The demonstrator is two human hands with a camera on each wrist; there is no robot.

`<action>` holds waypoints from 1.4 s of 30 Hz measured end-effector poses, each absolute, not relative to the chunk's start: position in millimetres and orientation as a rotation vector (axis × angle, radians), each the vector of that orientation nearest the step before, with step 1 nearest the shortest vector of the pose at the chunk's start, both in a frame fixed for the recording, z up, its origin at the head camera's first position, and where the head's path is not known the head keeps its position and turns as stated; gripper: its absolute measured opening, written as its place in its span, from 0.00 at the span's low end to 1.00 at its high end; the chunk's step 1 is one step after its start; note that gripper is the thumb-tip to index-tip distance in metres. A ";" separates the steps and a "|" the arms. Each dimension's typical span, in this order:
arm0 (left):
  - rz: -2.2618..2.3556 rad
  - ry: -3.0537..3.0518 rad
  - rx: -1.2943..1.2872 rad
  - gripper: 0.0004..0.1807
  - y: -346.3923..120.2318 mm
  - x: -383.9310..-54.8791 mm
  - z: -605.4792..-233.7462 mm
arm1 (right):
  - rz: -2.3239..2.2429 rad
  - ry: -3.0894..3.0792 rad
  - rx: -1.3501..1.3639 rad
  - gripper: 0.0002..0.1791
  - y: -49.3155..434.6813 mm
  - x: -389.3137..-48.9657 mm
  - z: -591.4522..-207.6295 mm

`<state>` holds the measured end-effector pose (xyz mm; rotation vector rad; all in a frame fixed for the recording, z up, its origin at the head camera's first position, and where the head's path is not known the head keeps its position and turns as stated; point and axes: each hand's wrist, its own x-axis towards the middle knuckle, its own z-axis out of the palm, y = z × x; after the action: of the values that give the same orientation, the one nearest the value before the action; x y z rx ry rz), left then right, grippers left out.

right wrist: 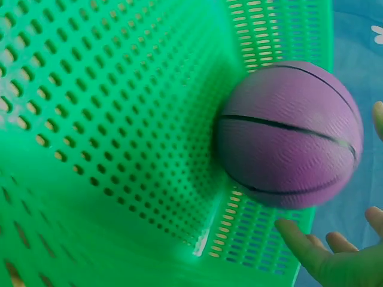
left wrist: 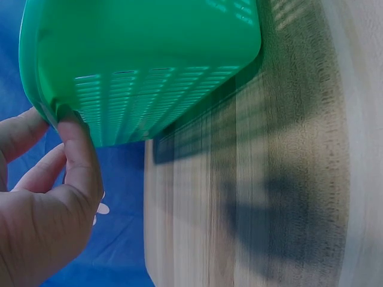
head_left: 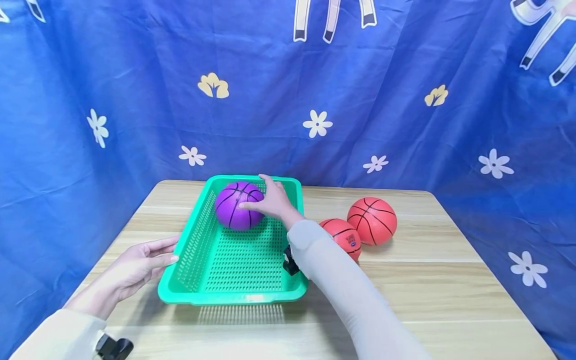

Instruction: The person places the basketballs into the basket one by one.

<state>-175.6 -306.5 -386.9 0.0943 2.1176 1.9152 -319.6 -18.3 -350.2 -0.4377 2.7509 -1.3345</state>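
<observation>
Right now the right hand (head_left: 272,200) sits at the far end of the green basket (head_left: 198,240), fingers spread and relaxed beside the purple ball (head_left: 238,205); the head view shows a fingertip about at the ball's surface, while the right wrist view shows the fingers (right wrist: 299,242) apart from it, so contact is doubtful and nothing is pinched. The ball rests on the basket floor against the far wall. The left hand (head_left: 135,267) steadies the basket's near-left rim, fingers straight along the outside, thumb (left wrist: 81,155) pressed on the edge. Judged step: the purple ball is just placed in the basket, hand loosening off it. The next move would call for lifting the right hand clear of the wall and swinging right, where two orange balls (head_left: 371,220) lie touching each other on the wooden table (head_left: 427,280), close outside the basket's right wall. Beyond the table hangs a blue curtain (head_left: 135,100) printed with white and yellow flowers.
</observation>
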 end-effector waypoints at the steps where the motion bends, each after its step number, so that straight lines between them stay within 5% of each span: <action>1: 1.918 2.114 0.097 0.40 -307.2 -175.5 -386.7 | -1.338 2.751 -0.449 0.53 -16.9 -319.8 -347.5; 18: 1.923 2.098 0.088 0.40 -311.0 -174.9 -388.8 | -1.527 2.683 -0.677 0.39 28.5 -325.6 -310.2; 32: 1.957 2.058 0.121 0.39 -310.3 -175.2 -389.3 | -1.710 2.811 -0.856 0.17 84.9 -337.4 -318.9; 42: 1.969 2.047 0.124 0.38 -307.9 -176.3 -388.8 | -1.694 2.985 -0.829 0.14 125.7 -339.1 -327.3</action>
<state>-176.3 -307.9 -388.8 0.1245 2.0466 1.9690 -339.1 125.7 -327.3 -0.8294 2.9852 -1.6937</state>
